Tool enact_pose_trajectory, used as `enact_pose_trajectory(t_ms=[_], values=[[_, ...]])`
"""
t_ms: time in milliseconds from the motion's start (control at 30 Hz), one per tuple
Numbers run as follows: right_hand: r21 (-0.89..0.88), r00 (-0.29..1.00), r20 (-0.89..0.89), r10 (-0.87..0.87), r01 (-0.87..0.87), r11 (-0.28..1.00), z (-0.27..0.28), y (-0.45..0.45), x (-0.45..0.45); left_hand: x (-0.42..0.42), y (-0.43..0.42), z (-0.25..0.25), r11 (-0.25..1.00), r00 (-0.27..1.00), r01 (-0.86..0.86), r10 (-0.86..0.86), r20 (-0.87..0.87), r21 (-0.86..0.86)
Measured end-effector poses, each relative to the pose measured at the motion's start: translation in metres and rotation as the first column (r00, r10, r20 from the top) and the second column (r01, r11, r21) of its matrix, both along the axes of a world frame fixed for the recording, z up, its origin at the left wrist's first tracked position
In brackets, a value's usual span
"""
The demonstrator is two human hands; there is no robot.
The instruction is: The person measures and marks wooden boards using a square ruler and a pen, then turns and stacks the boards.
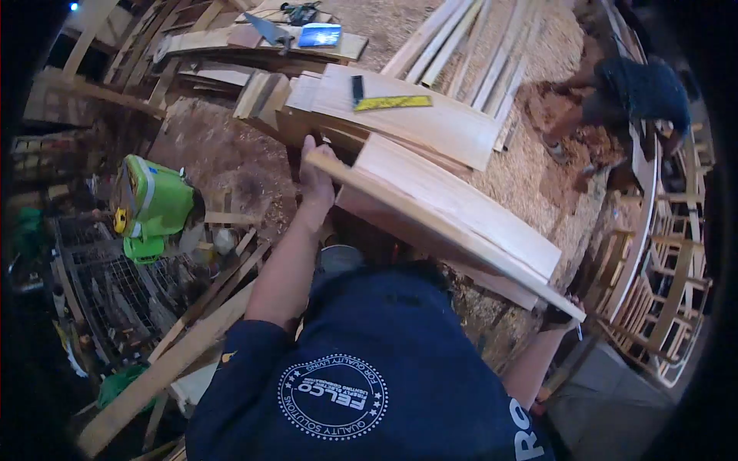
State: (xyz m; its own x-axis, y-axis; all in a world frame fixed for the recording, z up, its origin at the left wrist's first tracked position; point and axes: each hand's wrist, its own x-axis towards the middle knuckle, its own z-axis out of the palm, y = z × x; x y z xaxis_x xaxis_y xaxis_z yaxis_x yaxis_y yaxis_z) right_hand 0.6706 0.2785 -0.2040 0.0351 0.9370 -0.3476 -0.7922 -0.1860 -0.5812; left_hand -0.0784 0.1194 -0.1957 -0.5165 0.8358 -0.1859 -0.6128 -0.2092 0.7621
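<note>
Fingers of the left hand (316, 183) and right hand (562, 316) clasp opposite ends of a long, flat, pale wooden board (442, 230), the right ones partly hidden. Narrow edge up, it lies nearer the wearer than the black-and-yellow metal try square (392, 102); it looks stiff and fairly heavy, best held at both ends.

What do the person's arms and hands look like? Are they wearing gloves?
The left hand has no glove. The right hand is partly hidden and hard to make out. Both forearms are bare. The left sleeve is short and dark navy, with a small yellow mark.
</note>
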Motion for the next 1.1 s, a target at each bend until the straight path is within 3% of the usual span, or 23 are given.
enact_pose_trajectory(t_ms=[33,100,200,233,333,367,433,467,500,600,733,800,867,933,1067,1100], values=[[-0.042,0.989,0.13,-0.07,0.076,0.996,0.016,-0.001,-0.027,0.013,0.009,0.035,0.919,0.939,-0.342,0.342,-0.038,-0.194],[-0.109,0.913,0.378,-0.151,0.206,0.972,0.06,-0.011,-0.1,0.006,0.0,0.062,0.727,0.821,-0.566,0.539,-0.186,-0.39],[-0.192,0.781,0.61,-0.133,0.309,0.932,0.113,-0.034,-0.217,-0.068,-0.057,0.041,0.716,0.922,-0.381,0.245,-0.301,-0.585],[-0.267,0.757,0.646,-0.103,0.351,0.897,0.138,-0.045,-0.262,-0.085,-0.072,0.067,0.638,0.941,-0.323,0.137,-0.31,-0.699],[-0.254,0.727,0.686,0.028,0.203,0.946,0.115,-0.051,-0.31,-0.157,-0.117,0.037,0.612,0.982,-0.19,0.127,-0.141,-0.768],[-0.257,0.706,0.703,0.089,0.135,0.957,0.111,-0.057,-0.326,-0.178,-0.146,0.024,0.676,0.996,-0.057,0.094,0.01,-0.734],[-0.223,0.567,0.801,0.194,-0.018,0.975,0.118,-0.067,-0.368,-0.212,-0.2,0.011,0.735,0.988,0.153,-0.092,0.127,-0.661],[-0.215,0.489,0.84,0.235,-0.096,0.972,0.12,-0.068,-0.388,-0.226,-0.223,0.008,0.727,0.969,0.232,-0.23,0.089,-0.646],[-0.195,0.433,0.88,0.198,-0.052,0.979,0.116,-0.061,-0.405,-0.238,-0.235,0.009,0.71,0.93,0.308,-0.365,0.043,-0.633],[-0.143,0.502,0.845,0.185,-0.121,0.982,0.132,-0.048,-0.464,-0.264,-0.247,0.063,0.789,0.933,0.221,-0.343,-0.112,-0.573],[-0.177,0.309,0.923,0.23,-0.19,0.966,0.11,-0.02,-0.518,-0.339,-0.279,0.113,0.797,0.97,-0.032,-0.121,-0.21,-0.603],[-0.202,0.339,0.872,0.352,-0.405,0.891,0.114,-0.025,-0.565,-0.375,-0.3,0.169,0.763,0.929,-0.212,-0.038,-0.369,-0.61],[-0.297,0.394,0.794,0.463,-0.413,0.861,0.132,-0.05,-0.632,-0.393,-0.317,0.239,0.735,0.836,-0.358,-0.023,-0.548,-0.576],[-0.303,0.408,0.69,0.598,-0.588,0.75,0.118,-0.063,-0.669,-0.395,-0.325,0.309,0.726,0.716,-0.447,-0.061,-0.696,-0.523],[-0.375,0.067,0.716,0.694,-0.803,0.464,0.135,-0.091,-0.722,-0.369,-0.297,0.414,0.752,0.43,-0.487,-0.235,-0.872,-0.443],[-0.281,0.033,0.677,0.735,-0.912,0.299,0.114,-0.088,-0.717,-0.363,-0.283,0.427,0.761,0.362,-0.48,-0.282,-0.889,-0.437]])
